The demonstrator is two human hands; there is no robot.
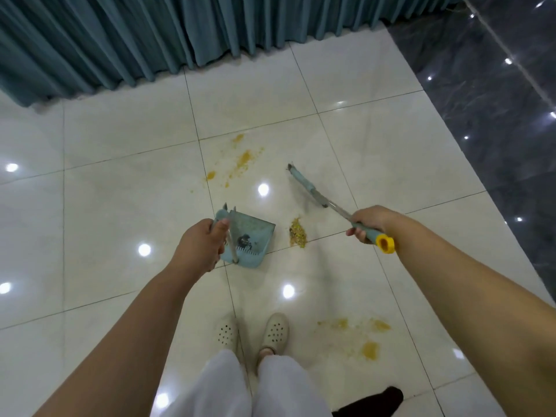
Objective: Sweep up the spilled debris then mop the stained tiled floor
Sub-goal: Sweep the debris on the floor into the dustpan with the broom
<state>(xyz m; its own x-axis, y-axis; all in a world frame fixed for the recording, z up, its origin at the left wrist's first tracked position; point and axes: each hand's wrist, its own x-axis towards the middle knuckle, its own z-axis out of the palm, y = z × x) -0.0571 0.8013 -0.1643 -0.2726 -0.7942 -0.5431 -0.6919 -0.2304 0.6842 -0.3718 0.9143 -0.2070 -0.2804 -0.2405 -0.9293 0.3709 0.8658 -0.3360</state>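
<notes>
Left hand (198, 245) gripping pale blue plastic dustpan (249, 239) handle; right hand (368, 222) gripping blue broom (307, 188); yellow debris pile (298, 233) between; no legible writing.

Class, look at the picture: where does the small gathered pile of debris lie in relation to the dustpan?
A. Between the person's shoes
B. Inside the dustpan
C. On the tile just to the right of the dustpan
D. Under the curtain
C: the gathered pile lies on the floor tile just right of the dustpan, apart from it, not yet swept in.
</notes>
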